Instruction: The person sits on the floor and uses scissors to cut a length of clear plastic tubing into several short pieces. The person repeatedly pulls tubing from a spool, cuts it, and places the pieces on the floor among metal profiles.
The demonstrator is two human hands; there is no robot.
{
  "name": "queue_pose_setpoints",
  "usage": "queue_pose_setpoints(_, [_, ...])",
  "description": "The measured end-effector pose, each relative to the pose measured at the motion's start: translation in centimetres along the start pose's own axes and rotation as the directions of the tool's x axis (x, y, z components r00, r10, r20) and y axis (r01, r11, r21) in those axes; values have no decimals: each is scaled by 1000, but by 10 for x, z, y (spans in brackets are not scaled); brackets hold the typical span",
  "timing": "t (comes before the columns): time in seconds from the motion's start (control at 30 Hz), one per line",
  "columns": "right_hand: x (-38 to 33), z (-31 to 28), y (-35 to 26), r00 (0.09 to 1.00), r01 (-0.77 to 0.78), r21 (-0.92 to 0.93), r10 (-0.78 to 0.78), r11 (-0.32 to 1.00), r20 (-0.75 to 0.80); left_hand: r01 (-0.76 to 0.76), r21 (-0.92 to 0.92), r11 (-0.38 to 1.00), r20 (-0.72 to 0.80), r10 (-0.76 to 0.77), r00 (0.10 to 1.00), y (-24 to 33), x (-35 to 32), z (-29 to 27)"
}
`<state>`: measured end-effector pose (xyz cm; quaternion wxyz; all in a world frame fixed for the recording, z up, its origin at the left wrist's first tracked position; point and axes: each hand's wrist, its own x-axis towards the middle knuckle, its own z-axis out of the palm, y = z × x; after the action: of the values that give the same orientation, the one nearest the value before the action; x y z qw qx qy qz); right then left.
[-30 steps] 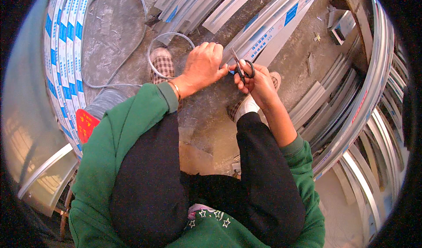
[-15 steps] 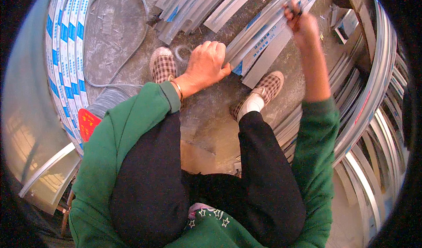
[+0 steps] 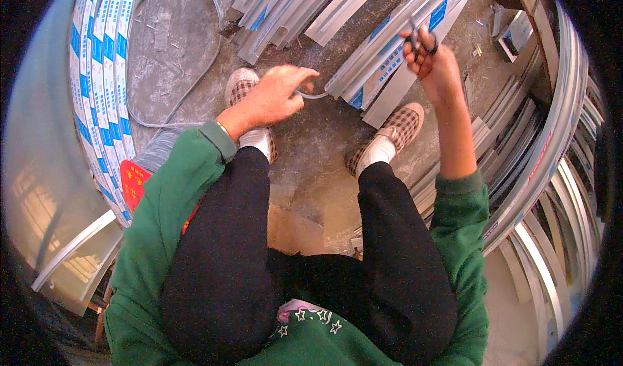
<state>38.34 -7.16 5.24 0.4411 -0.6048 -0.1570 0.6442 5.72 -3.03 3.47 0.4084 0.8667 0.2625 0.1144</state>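
My left hand (image 3: 276, 98) is curled with its forefinger stretched forward, beside the checked shoe on the left. A thin grey strip (image 3: 317, 96) runs from under its fingers and thumb to the near end of a long metal profile (image 3: 357, 64); the exact grip is partly hidden. On the right, my raised right hand (image 3: 433, 67) is closed round black-handled scissors (image 3: 425, 41). Their blades point up and away, above the bundle of profiles with blue-and-white film.
More cut profiles (image 3: 285, 15) lie on the floor ahead. At the left are film-covered lengths (image 3: 97, 74), a loose grey loop (image 3: 217, 15) and a spool with a red label (image 3: 133, 181). Profiles (image 3: 551, 139) are stacked at the right, near a brown metal frame (image 3: 542, 41).
My left hand has drawn back from the profile's end toward me and left, uncovering the grey strip. My right hand has moved slightly left and down with the scissors, which show more clearly.
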Motion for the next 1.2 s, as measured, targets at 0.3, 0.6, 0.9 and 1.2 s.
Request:
queue_pose_setpoints(0.3, [-72, 46, 39, 949, -278, -37, 281, 960, 147, 243, 418, 875, 111, -314, 943, 24, -1, -22])
queue_pose_setpoints(0.6, [-79, 58, 50, 938, -305, -46, 308, 951, 158, 225, 370, 901, 146, -296, 944, 43, 40, 24])
queue_pose_setpoints(0.9, [-76, 62, 62, 972, -214, -57, 218, 975, 88, 190, 363, 912, 114, -246, 962, 39, 43, 36])
queue_pose_setpoints(1.2, [-59, 66, 44, 992, -45, 21, 47, 999, -116, 180, 350, 919, 62, -214, 975, 38, 42, 32])
